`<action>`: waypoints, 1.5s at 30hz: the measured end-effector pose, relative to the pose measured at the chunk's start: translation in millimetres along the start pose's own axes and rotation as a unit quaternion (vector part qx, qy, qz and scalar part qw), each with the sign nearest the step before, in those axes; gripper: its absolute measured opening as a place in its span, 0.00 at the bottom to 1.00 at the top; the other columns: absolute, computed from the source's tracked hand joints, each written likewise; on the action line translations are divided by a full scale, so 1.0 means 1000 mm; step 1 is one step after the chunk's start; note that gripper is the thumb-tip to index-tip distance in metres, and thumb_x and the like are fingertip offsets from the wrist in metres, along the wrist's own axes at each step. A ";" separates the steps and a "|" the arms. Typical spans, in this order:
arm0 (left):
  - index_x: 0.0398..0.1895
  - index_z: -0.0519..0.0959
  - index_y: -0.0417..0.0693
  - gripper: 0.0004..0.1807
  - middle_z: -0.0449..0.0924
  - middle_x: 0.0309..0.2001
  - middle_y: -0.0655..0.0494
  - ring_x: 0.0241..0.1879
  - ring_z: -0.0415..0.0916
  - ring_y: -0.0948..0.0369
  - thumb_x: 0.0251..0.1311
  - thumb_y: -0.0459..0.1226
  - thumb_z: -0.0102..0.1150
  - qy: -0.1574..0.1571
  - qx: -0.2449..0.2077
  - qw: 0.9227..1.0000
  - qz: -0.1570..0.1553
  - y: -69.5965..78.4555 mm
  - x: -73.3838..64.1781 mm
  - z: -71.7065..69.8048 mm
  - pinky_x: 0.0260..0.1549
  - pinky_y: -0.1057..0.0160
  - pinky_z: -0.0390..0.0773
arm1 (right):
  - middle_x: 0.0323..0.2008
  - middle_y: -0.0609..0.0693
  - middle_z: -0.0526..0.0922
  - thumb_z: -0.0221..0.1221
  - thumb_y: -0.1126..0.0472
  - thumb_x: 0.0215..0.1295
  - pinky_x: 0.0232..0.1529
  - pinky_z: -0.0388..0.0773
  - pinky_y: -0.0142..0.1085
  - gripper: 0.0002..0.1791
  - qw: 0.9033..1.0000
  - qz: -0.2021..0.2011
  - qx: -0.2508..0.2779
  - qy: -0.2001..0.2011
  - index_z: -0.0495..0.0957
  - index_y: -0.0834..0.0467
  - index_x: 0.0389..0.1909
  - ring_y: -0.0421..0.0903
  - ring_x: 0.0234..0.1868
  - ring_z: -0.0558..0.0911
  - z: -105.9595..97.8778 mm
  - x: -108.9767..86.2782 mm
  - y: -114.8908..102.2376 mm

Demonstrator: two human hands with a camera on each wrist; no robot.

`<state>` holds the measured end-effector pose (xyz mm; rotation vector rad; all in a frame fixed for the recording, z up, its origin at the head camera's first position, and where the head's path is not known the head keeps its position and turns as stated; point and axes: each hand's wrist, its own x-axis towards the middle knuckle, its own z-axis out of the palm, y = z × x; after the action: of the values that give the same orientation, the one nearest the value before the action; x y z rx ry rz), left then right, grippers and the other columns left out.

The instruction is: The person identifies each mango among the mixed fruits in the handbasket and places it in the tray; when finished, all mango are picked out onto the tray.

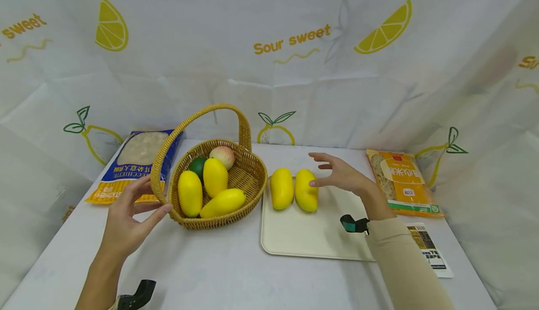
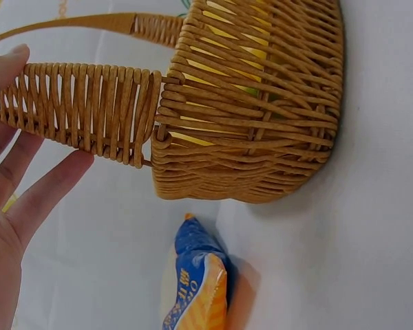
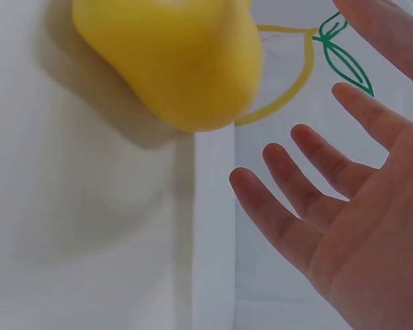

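By the lower part of its handle (image 2: 76, 103), my left hand (image 1: 130, 212) holds a wicker basket (image 1: 252, 169), thumb on one edge and fingertips along the other. Inside lie three yellow mangoes (image 1: 190, 194), a pinkish peach (image 1: 222, 156) and a dark green fruit (image 1: 197, 166), partly hidden. Two more mangoes (image 1: 281, 189) rest side by side at the left end of a cream tray (image 1: 311, 240). My right hand (image 1: 343, 176) hovers over that tray beside the right-hand mango (image 3: 172, 62), its fingers spread and nothing held.
A blue and orange pasta bag (image 1: 141, 153) lies left of the basket, partly behind the handle. Right of the tray are an orange food packet (image 1: 400, 179) and a white printed card or package (image 1: 429, 251). A lemon-print curtain (image 1: 210, 67) hangs behind the table.
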<state>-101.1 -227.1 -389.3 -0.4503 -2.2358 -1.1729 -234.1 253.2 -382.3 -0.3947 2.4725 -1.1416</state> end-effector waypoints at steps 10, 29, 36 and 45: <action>0.69 0.70 0.38 0.47 0.75 0.55 0.80 0.52 0.75 0.83 0.40 0.15 0.73 -0.002 0.007 1.000 -0.003 -0.002 0.001 -0.001 0.41 0.84 0.81 | 0.80 0.58 0.58 0.70 0.53 0.63 0.72 0.72 0.61 0.47 0.998 -0.055 -0.006 -0.009 0.57 0.49 0.80 0.63 0.78 0.63 -0.008 0.005 -0.039; 0.69 0.70 0.37 0.47 0.73 0.56 0.85 0.52 0.75 0.83 0.39 0.14 0.73 -0.006 0.008 1.000 0.003 0.000 0.002 0.000 0.41 0.84 0.81 | 0.78 0.51 0.62 0.71 0.58 0.61 0.74 0.72 0.56 0.44 0.987 -0.131 0.013 -0.092 0.62 0.49 0.77 0.57 0.76 0.68 0.019 0.025 -0.098; 0.69 0.70 0.38 0.47 0.75 0.55 0.78 0.52 0.75 0.83 0.39 0.14 0.74 -0.006 0.007 1.000 0.000 -0.001 0.001 -0.001 0.41 0.84 0.81 | 0.78 0.47 0.63 0.71 0.53 0.61 0.72 0.76 0.52 0.44 0.980 -0.146 -0.016 -0.136 0.63 0.48 0.77 0.56 0.76 0.68 0.035 0.038 -0.127; 0.69 0.70 0.38 0.47 0.77 0.54 0.74 0.52 0.75 0.83 0.39 0.14 0.74 -0.006 0.008 1.000 0.000 -0.001 0.000 -0.001 0.41 0.84 0.81 | 0.76 0.42 0.67 0.71 0.48 0.60 0.72 0.73 0.54 0.40 0.970 -0.159 -0.082 -0.165 0.68 0.41 0.74 0.54 0.73 0.71 0.052 0.057 -0.152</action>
<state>-101.3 -228.5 -388.9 -0.4517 -2.2531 -1.1542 -246.6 99.7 -308.7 -0.9770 2.2631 -0.8948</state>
